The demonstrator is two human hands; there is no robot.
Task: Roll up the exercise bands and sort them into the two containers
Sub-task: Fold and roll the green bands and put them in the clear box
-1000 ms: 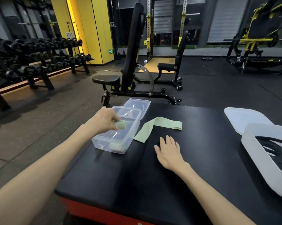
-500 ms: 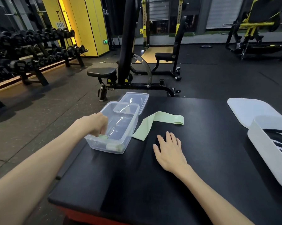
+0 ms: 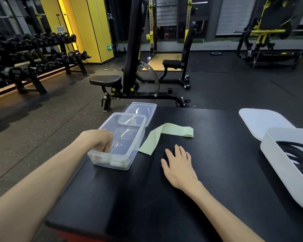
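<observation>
A clear plastic container (image 3: 138,137) stands at the left of the black table. Pale green rolled bands (image 3: 118,163) lie at its near end. My left hand (image 3: 99,137) reaches down inside the container, its fingers hanging just above the rolls with nothing seen between them. A pale green band (image 3: 164,135) lies unrolled and flat on the table just right of the container. My right hand (image 3: 179,165) rests flat on the table, palm down, a little nearer than that band. At the right edge, a white container (image 3: 276,165) holds black bands (image 3: 299,154).
The clear lid (image 3: 143,109) lies behind the clear container and a white lid (image 3: 260,123) behind the white one. The black table (image 3: 164,206) has its left edge beside my left forearm. A weight bench (image 3: 129,75) stands beyond the table and dumbbell racks (image 3: 25,67) at far left.
My left hand carried a green roll down into the clear container's near end; the roll now lies on the bottom. My right hand stayed flat on the table.
</observation>
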